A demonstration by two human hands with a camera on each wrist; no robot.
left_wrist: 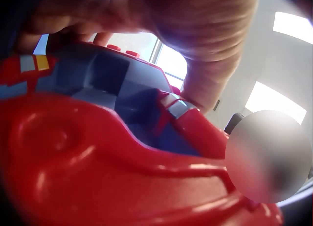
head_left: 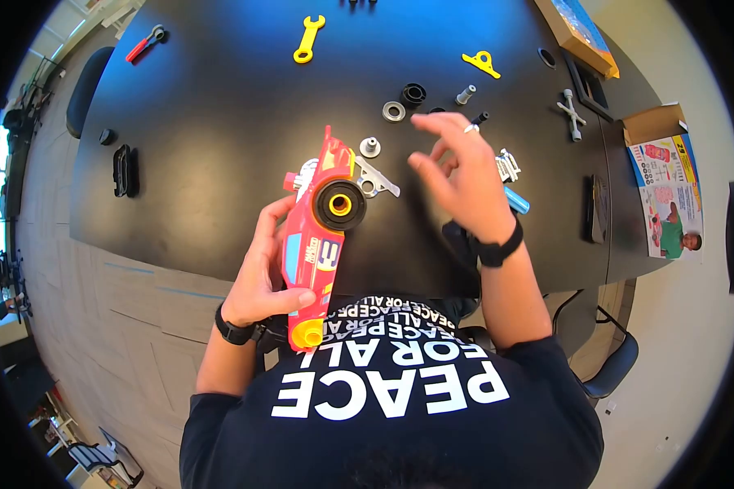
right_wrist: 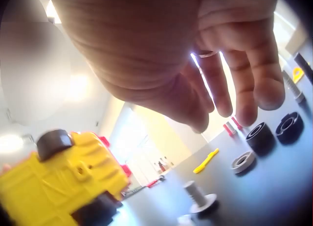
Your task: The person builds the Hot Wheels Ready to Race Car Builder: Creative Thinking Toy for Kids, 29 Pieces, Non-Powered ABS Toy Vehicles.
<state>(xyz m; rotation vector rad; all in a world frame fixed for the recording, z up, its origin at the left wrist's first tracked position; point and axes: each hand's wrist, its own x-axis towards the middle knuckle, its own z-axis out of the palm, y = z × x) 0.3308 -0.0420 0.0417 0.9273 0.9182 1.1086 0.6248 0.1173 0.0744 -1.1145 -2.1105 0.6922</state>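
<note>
My left hand (head_left: 257,277) holds a red toy race car (head_left: 306,261) on its side over the near table edge, thumb across the body near one end. The left wrist view shows its red shell (left_wrist: 98,162) up close. A black wheel (head_left: 340,204) sits on one side, and a bare yellow hub (head_left: 308,334) shows at the end nearest me. The yellow underside (right_wrist: 63,177) faces the right wrist camera. My right hand (head_left: 465,183) hovers over the table, fingers loosely bent and holding nothing. Below it lie a grey bolt-like piece (head_left: 370,147) and a grey ring (head_left: 393,111).
A silver flat piece (head_left: 377,178) lies beside the car. Farther back are a yellow wrench (head_left: 308,39), a red-handled ratchet (head_left: 145,44) and a black wheel part (head_left: 413,95). To the right are a grey cross wrench (head_left: 572,116), a blue handle (head_left: 516,200) and a printed box (head_left: 669,187).
</note>
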